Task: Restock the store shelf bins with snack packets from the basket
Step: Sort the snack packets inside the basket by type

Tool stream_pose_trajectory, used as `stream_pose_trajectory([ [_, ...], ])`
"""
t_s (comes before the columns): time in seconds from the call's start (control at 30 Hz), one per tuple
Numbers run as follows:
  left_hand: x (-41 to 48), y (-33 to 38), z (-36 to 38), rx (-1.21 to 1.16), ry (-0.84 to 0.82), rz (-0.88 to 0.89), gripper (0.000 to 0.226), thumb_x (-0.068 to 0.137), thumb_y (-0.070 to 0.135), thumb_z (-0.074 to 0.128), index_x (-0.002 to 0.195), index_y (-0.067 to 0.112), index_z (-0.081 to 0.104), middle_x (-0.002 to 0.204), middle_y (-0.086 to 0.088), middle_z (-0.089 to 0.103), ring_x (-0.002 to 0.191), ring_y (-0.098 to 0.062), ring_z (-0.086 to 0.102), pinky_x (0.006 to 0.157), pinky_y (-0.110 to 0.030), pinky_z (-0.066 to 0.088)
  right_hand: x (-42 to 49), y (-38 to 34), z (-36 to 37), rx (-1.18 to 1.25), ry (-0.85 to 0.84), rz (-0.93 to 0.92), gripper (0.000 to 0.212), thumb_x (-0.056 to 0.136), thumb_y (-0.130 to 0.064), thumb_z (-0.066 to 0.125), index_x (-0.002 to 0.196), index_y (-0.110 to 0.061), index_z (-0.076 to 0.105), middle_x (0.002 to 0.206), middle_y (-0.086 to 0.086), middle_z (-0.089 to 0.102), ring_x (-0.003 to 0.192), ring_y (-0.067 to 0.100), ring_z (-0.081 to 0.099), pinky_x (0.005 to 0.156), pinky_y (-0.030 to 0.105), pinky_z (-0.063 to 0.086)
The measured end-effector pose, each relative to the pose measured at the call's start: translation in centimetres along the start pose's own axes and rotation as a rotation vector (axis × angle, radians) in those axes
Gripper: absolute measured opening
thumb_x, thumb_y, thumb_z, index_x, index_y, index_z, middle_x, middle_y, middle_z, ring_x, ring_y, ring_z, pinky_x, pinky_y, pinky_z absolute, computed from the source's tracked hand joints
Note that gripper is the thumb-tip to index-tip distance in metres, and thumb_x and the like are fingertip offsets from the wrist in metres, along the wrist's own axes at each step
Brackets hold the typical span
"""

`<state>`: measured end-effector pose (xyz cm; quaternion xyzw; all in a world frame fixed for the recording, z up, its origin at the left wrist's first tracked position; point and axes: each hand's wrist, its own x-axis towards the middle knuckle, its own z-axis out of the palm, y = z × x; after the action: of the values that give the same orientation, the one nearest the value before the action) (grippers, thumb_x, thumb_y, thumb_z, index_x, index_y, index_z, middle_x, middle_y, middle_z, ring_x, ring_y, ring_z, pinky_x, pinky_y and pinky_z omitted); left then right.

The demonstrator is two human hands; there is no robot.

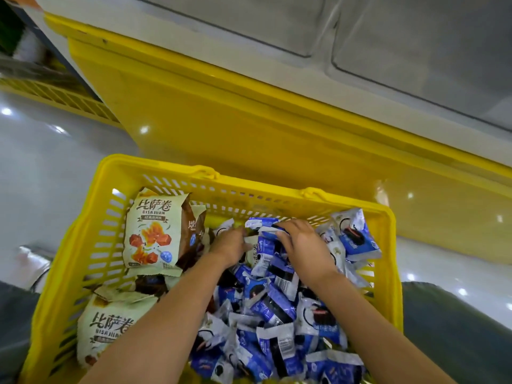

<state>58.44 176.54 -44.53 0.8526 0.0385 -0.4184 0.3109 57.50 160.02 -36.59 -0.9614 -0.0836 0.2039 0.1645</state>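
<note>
Two hands in basket (122,173) | left hand (230,246), right hand (302,245) grasping blue packets (266,245) | bags (152,231) read "BISAJUAN"

Bright light comes from above; small white spots of glare shine on the glossy floor (41,167); the far left corner is blurry and dim; straight edges bend near the sides; the basket (177,180) looks sharp, with soft shadows inside.

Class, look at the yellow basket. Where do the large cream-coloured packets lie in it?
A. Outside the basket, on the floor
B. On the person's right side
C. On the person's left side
C: the large cream-coloured packets sit along the yellow basket's left wall, with small blue packets filling the right.
</note>
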Motion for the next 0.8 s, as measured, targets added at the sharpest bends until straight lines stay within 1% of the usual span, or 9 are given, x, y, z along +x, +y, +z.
stream_pose_trajectory([
  [0.07,-0.5,0.3,0.2,-0.045,0.003,0.019,0.035,0.095,0.023,0.052,0.124,0.006,0.047,0.129,-0.019,0.048,0.114,-0.030,0.050,0.085,-0.031,0.040,-0.1,-0.1,-0.2,0.050,0.027,0.027,0.037,0.101,-0.032,0.037,0.129,-0.013,0.052,0.127,0.006,0.053,0.121,0.022,0.044,0.093,0.032,0.039],
  [0.17,-2.3,0.7,0.0,-0.085,0.085,0.096,0.020,0.096,0.022,0.048,0.110,0.007,0.048,0.114,-0.016,0.046,0.091,-0.025,0.047,0.073,-0.027,0.035,-0.3,-0.1,-0.3,0.140,0.085,0.066,0.034,0.100,-0.029,0.039,0.126,-0.012,0.055,0.123,0.007,0.056,0.117,0.022,0.047,0.091,0.031,0.040],
  [0.3,-5.8,1.2,-1.2,-0.097,0.213,0.180,0.012,0.099,0.021,0.040,0.102,0.011,0.044,0.110,-0.007,0.038,0.085,-0.019,0.044,0.075,-0.024,0.034,-0.9,-0.4,-0.4,0.239,0.203,0.090,0.029,0.099,-0.025,0.046,0.119,-0.010,0.060,0.116,0.007,0.061,0.109,0.021,0.052,0.088,0.029,0.041],
  [0.4,-8.8,1.6,-2.6,-0.023,0.346,0.229,0.010,0.100,0.026,0.035,0.093,0.019,0.038,0.102,0.000,0.034,0.071,-0.012,0.043,0.071,-0.028,0.037,-0.9,-0.7,-0.3,0.136,0.097,0.093,0.029,0.097,-0.025,0.048,0.121,-0.013,0.059,0.118,0.008,0.061,0.107,0.023,0.055,0.085,0.031,0.045],
  [0.5,-11.6,1.8,-4.2,0.030,0.412,0.324,0.011,0.100,0.027,0.033,0.094,0.019,0.038,0.100,0.003,0.032,0.070,-0.014,0.046,0.064,-0.029,0.040,-0.9,-1.8,-1.1,0.206,0.019,0.114,0.037,0.098,-0.028,0.047,0.131,-0.012,0.051,0.131,0.009,0.055,0.118,0.022,0.052,0.097,0.031,0.043],
  [0.6,-14.1,2.1,-6.3,0.071,0.426,0.481,0.009,0.100,0.026,0.033,0.093,0.021,0.037,0.098,0.006,0.035,0.067,-0.008,0.044,0.056,-0.019,0.033,-1.8,-3.4,-2.7,0.352,0.035,-0.047,0.056,0.094,-0.039,0.049,0.144,-0.021,0.033,0.147,-0.003,0.039,0.132,0.006,0.035,0.102,0.017,0.030],
  [0.67,-15.8,2.3,-7.7,0.095,0.410,0.553,0.008,0.099,0.027,0.035,0.091,0.025,0.037,0.095,0.008,0.038,0.071,-0.010,0.046,0.058,-0.022,0.035,-2.8,-4.6,-3.8,0.343,-0.048,-0.184,0.074,0.086,-0.054,0.051,0.148,-0.027,0.021,0.147,-0.014,0.029,0.129,-0.006,0.022,0.103,0.012,0.020],
  [0.73,-17.4,2.4,-9.0,0.112,0.379,0.612,0.010,0.098,0.028,0.038,0.088,0.029,0.036,0.091,0.012,0.040,0.076,-0.011,0.047,0.064,-0.030,0.040,-3.6,-5.8,-4.9,0.283,-0.109,-0.262,0.091,0.074,-0.067,0.053,0.148,-0.028,0.019,0.139,-0.020,0.031,0.125,-0.007,0.027,0.103,0.014,0.024],
  [0.8,-18.9,2.5,-9.9,0.105,0.369,0.663,0.007,0.097,0.030,0.042,0.090,0.031,0.042,0.087,0.016,0.042,0.075,-0.003,0.045,0.067,-0.031,0.040,-4.3,-7.2,-5.6,0.243,-0.118,-0.302,0.086,0.071,-0.069,0.058,0.142,-0.028,0.033,0.131,-0.018,0.048,0.115,0.000,0.048,0.092,0.014,0.038],
])
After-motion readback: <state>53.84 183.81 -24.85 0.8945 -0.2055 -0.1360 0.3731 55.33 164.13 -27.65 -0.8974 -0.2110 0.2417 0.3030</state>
